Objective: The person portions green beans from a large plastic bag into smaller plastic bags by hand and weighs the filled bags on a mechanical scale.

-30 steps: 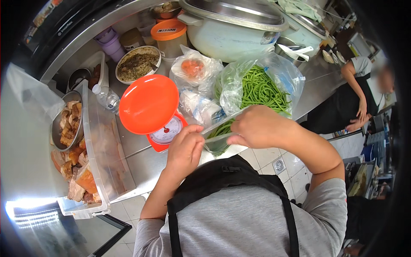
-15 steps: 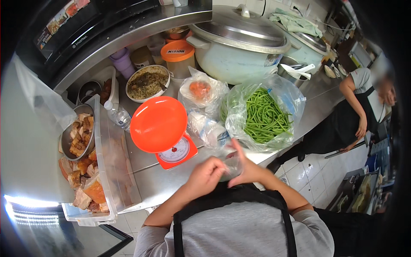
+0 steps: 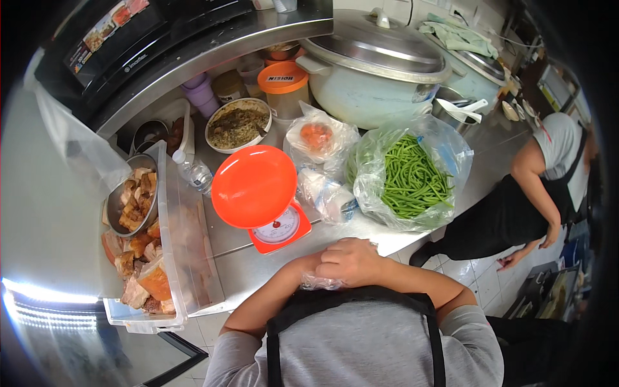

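Note:
My two hands are together at the counter's front edge, close against my apron. My right hand (image 3: 353, 262) is curled over my left hand (image 3: 311, 264), with its fingers bent and pressed down. Crumpled clear plastic (image 3: 320, 282), thin like a bag or a glove, shows beneath them at my left wrist. Most of my left hand's fingers are hidden. Just beyond my hands stands an orange kitchen scale (image 3: 282, 233) with a round orange pan (image 3: 254, 186), which holds nothing. An open clear bag of green beans (image 3: 416, 177) lies to the right.
At left, a clear plastic bin (image 3: 169, 258) holds roast meat chunks and a metal bowl (image 3: 117, 216). Behind the scale are a water bottle (image 3: 193, 173), a bowl of chopped herbs (image 3: 225, 132), an orange-lidded tub (image 3: 284, 90) and a large lidded pot (image 3: 374, 90). A co-worker (image 3: 516, 187) stands right.
My right hand, spread beside the clear plastic before, has moved left and closed over my left hand. The view has shifted slightly. The co-worker's arms have moved lower.

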